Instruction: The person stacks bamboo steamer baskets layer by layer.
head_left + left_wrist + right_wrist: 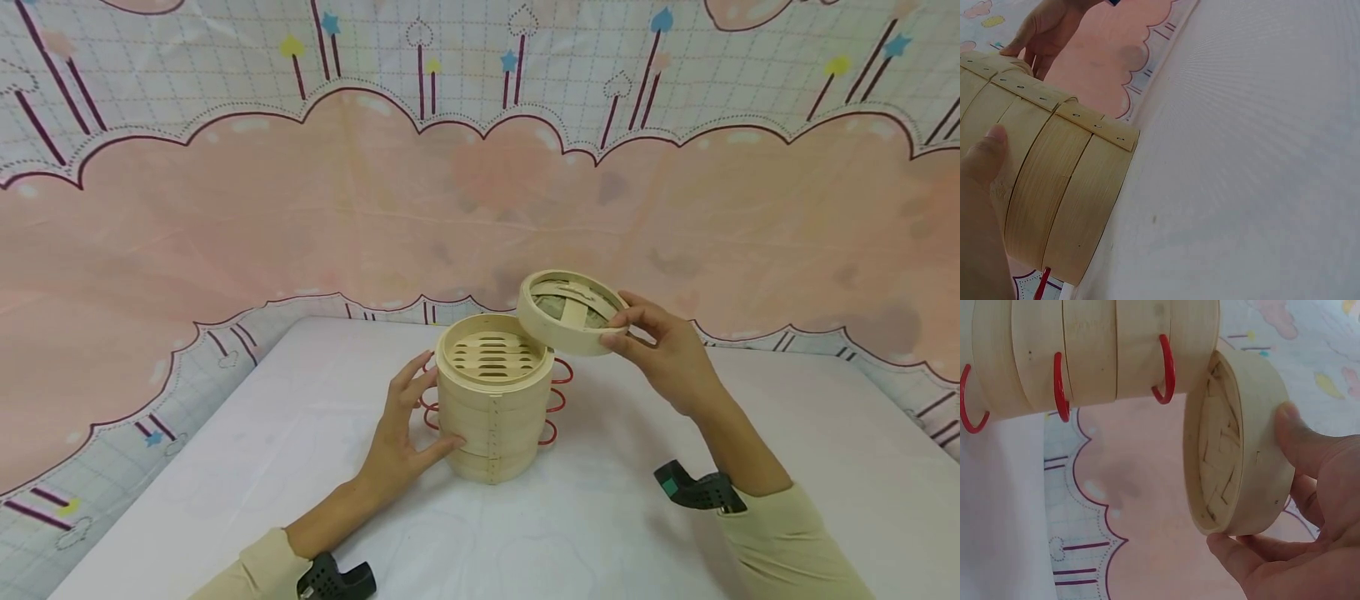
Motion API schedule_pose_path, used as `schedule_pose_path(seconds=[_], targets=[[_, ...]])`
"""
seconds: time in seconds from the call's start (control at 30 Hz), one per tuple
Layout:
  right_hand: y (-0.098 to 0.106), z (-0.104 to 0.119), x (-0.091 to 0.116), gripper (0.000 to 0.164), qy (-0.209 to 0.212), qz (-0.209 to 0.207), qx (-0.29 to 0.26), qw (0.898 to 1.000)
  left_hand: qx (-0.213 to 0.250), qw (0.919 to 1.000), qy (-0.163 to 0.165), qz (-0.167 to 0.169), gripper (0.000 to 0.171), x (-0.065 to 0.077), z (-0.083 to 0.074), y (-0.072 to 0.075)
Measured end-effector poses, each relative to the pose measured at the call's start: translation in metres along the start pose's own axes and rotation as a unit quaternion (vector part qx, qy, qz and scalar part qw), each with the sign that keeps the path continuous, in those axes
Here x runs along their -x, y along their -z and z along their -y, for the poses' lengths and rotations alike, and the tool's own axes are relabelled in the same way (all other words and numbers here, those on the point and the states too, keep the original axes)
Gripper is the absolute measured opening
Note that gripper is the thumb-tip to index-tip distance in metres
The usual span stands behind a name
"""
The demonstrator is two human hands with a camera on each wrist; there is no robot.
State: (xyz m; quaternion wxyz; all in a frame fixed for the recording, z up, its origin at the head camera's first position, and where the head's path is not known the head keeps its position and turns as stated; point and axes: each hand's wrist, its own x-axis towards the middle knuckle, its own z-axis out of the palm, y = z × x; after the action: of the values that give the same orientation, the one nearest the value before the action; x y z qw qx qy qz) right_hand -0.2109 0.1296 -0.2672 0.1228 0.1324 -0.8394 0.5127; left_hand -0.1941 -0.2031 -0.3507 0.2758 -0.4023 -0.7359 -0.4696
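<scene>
A stack of bamboo steamer baskets (491,433) stands upright on the white table, its slatted top tier uncovered. My left hand (408,429) grips the stack from the left, thumb on the front and fingers along the side. In the left wrist view that thumb presses on the bamboo wall (1054,175). My right hand (663,346) pinches the round bamboo lid (573,340) by its right rim, tilted above the stack's right edge. The right wrist view shows the lid (1260,450) between thumb and fingers, its woven inside facing the stack. Red loop handles (1168,369) stick out from the tiers.
The white tabletop (247,467) stretches around the stack. Behind it hangs a pink and white patterned cloth (300,217), which also shows beyond the table's sides. Each wrist wears a black device (697,487).
</scene>
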Motion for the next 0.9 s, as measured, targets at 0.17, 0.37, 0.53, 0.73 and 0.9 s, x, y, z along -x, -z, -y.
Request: schedule_pose_path(seconds=[0.17,0.37,0.53,0.73,0.9], targets=[[-0.003,0.001,0.0,0.025,0.007,0.01,-0.011,1.0,0.002,1.0,0.001,-0.001,0.078,0.0,0.0,-0.001],[-0.006,-0.001,-0.002,0.024,0.015,0.023,-0.038,0.999,0.0,1.0,0.003,-0.001,0.074,0.0,0.001,-0.001],[-0.008,-0.004,-0.002,0.023,0.017,0.041,-0.06,0.997,-0.002,1.0,0.004,0.002,0.077,-0.001,0.0,-0.001],[-0.012,-0.002,-0.002,0.024,0.017,0.043,-0.067,0.997,0.001,1.0,-0.002,0.001,0.076,-0.002,-0.001,-0.001],[-0.015,-0.001,-0.001,0.022,0.019,0.04,-0.075,0.996,0.002,1.0,-0.004,0.0,0.075,-0.002,-0.001,-0.001]])
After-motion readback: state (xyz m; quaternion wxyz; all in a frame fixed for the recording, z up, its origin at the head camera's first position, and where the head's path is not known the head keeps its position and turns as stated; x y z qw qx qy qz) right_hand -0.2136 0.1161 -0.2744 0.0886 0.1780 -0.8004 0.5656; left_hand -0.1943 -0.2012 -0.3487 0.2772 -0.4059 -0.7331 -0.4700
